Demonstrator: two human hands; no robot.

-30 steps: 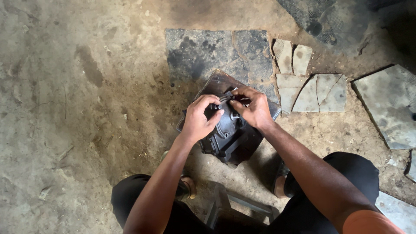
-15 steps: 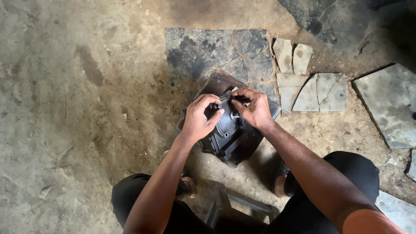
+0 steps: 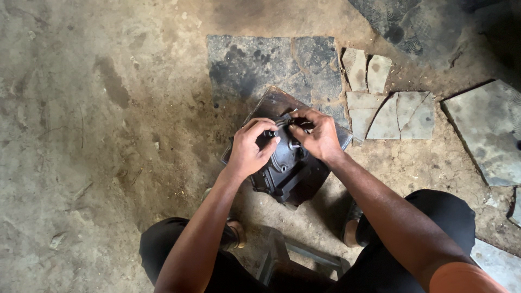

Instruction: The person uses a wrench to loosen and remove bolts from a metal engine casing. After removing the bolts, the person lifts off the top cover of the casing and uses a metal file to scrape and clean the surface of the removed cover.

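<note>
Both hands on a black metal engine part [image 3: 285,171] at frame centre, resting on a dark tile [image 3: 271,103] on the dirt floor [image 3: 97,135]. Left hand [image 3: 249,149] curls its fingers over the part's 10 o'clock edge; right hand [image 3: 320,135] at 1 o'clock pinches a small piece on top, too small to identify. Broken stone slabs [image 3: 391,108] lie at 2 o'clock.

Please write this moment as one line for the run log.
left hand: gripping dark metal casing | right hand: fingers at casing top | casing on dark tile | floor: dirt
</note>
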